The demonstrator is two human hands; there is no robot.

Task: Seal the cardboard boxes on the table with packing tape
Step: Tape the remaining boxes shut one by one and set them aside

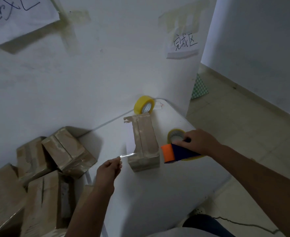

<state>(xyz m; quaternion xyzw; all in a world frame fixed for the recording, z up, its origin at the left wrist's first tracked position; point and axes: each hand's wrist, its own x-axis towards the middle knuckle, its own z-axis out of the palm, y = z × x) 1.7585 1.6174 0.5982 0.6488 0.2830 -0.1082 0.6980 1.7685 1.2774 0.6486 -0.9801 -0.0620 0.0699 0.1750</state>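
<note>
A: Nearest us, what do both hands have?

B: Left hand (109, 168), just left of the box (144, 142), has thumb and fingertips pinched on the free end of a clear tape strip (128, 155). The strip runs to the box's near left edge. Right hand (198, 141), just right of the box, has its fingers curled round a dispenser (178, 152) with an orange front and dark blue body, held close beside the box's right side.

A: And the big things?

B: A white table (157, 194) carries the box, which lies long-ways with its flap seam on top. Left of the box, off the table edge, sits a pile of boxes (43, 168).

A: Smaller bits?

B: A yellow roll (144, 106) stands at the box's far end, touching it or nearly. Another roll (175, 135) lies flat right of the box, partly under the right hand. Above the box, on the wall, hangs a handwritten note (183, 44).
</note>
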